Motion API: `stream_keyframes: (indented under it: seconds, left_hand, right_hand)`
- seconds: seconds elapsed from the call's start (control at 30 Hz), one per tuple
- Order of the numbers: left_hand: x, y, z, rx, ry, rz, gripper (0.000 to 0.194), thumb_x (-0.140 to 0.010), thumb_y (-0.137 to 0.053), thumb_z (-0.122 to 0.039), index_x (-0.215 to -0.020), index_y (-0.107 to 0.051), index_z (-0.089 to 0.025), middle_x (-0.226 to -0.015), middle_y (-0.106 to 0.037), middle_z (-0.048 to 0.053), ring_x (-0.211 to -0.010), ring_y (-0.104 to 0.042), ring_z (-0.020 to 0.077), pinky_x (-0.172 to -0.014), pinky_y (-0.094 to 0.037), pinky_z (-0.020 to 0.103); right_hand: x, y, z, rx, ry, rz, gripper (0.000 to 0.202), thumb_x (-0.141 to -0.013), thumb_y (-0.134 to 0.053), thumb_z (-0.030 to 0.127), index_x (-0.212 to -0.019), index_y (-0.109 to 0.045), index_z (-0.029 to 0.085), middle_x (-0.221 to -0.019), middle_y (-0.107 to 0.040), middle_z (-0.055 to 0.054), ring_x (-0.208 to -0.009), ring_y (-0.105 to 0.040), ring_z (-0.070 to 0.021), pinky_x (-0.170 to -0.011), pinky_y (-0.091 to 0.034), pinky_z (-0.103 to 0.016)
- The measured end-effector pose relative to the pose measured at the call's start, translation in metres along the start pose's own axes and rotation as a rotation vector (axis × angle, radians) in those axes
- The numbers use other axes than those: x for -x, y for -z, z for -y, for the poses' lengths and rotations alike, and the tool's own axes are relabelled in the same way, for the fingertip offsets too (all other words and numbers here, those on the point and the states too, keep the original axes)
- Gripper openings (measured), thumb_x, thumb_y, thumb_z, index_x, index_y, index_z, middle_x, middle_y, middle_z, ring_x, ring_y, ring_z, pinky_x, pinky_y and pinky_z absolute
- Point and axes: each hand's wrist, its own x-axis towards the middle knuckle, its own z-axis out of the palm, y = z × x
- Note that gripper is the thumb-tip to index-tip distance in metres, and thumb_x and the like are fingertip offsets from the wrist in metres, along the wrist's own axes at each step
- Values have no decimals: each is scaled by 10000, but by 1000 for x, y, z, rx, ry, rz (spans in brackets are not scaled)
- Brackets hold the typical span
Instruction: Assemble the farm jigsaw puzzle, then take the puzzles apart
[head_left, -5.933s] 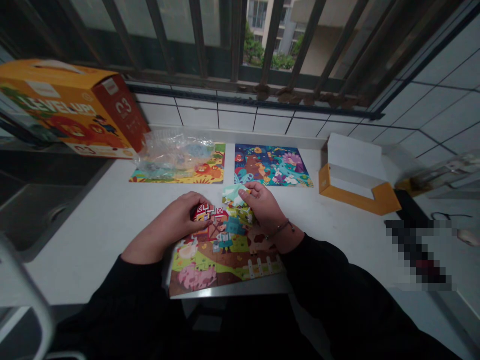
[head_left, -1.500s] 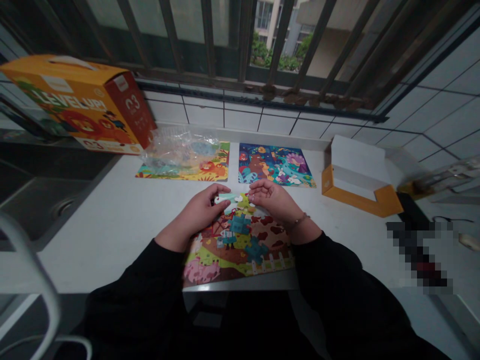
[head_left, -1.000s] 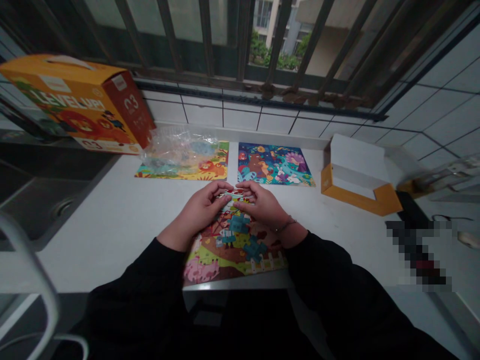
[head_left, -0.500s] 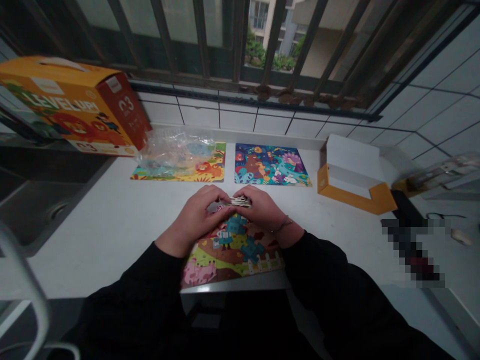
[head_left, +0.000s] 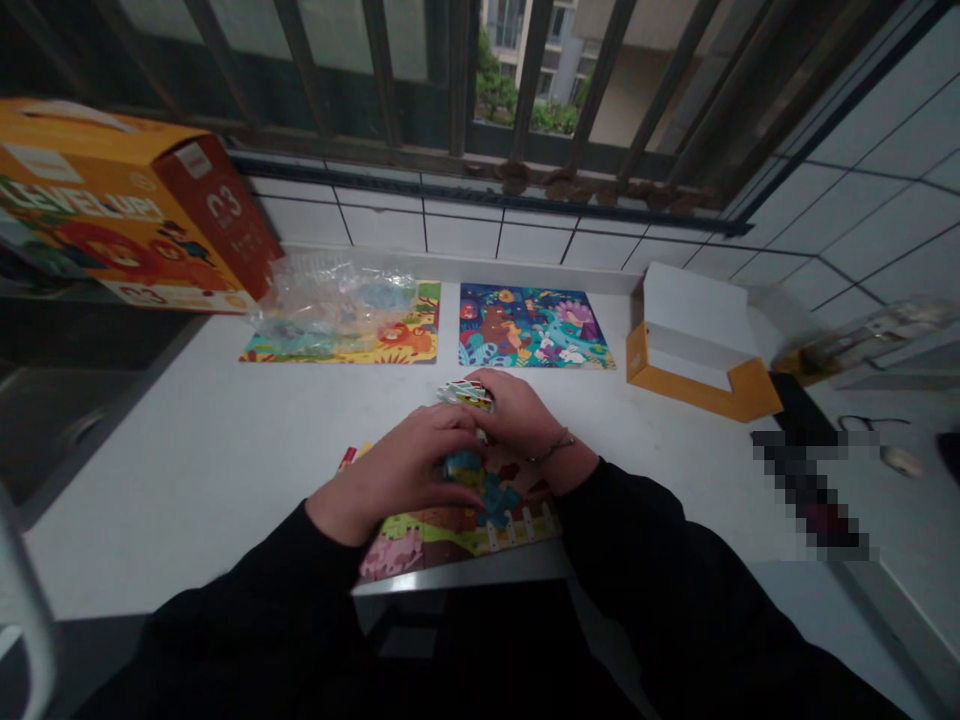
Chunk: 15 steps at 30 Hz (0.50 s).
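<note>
White countertop [head_left: 285, 430] is running beneath a dark barred window [head_left: 456, 90] and white tiling [head_left: 459, 238]. Right hand [head_left: 521, 415] is closing around a small stack of thin printed cardboard pieces [head_left: 472, 393], near centre, just beyond the multicoloured farm jigsaw [head_left: 450, 545]. Left hand [head_left: 416, 460] is hovering or resting over the jigsaw, thumb and fingers standing partly apart, curving around a teal piece [head_left: 463, 465]; cannot tell if it is gripping anything.

Handling well, judging from here: right hand should be keeping the stack square, pinching by the edges, not bending tabs. Left should be staying light, lifting straight up rather than dragging, since joined pieces could be shifting. Jigsaw is lying close to the near edge, so pushing nearward is risking a slip.

Counts: two hands; one farm jigsaw; at least two teal areas showing; stack is overlapping, uncountable. Farther off, two flat colourful pictures are lying: one yellow-green lion scene [head_left: 409, 340] left, one dark-blue forest scene [head_left: 536, 325] right. One crinkled clear plastic bag [head_left: 322, 300] is covering part of the lion scene. One orange printed carton [head_left: 112, 220] is standing far left; one open orange-and-white box [head_left: 694, 385] is sitting right.
</note>
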Motion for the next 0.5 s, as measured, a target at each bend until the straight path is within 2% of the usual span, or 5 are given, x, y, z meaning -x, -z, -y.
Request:
stream_keyframes:
  seconds: [0.13,0.23,0.37,0.43,0.5]
  left_hand:
    - [-3,-17,-1,-65,-45,116,754,-701,-1011,-549,-1382,-751,-357,-1430,-683,107,-1329,-613,387,-1103,-463,516]
    - [-4,-25,-1,-66,-42,165,801,-698,-1020,-510,-1423,-721,-347,-1450,-667,111,-1353,-595,392,-1135,-447,528]
    - [0,-24,3,-10,23,121,514,-744,-991,-428,-1169,-745,-274,-1344,-713,94,-1245,-636,348,-1064,-474,490]
    - [2,-19,6,18,70,74,248,-828,-888,-263,-1003,-712,-254,-1151,-744,55,-1079,-665,281,-964,-494,432]
    - [4,-12,9,50,128,4,173,-846,-745,-101,-905,-665,-242,-989,-716,21,-945,-653,229,-878,-495,381]
  right_hand:
    - [0,-2,-2,-16,-26,-33,257,-984,-777,426,-1136,-722,227,-1133,-774,-81,-1025,-683,-260,-943,-507,-367]
    - [0,-1,-1,-29,-44,-82,298,-975,-781,453,-1157,-721,225,-1145,-774,-88,-1032,-691,-264,-954,-515,-374]
    - [1,3,3,-68,-104,-126,307,-971,-763,498,-1126,-714,237,-1082,-773,-69,-960,-686,-252,-899,-519,-367]
    - [1,6,3,-96,-155,-150,315,-970,-744,519,-1093,-702,232,-1022,-762,-57,-906,-671,-246,-853,-513,-362]
    - [1,9,1,-138,-217,-187,334,-964,-728,545,-1047,-687,224,-959,-743,-47,-861,-652,-239,-806,-506,-355]
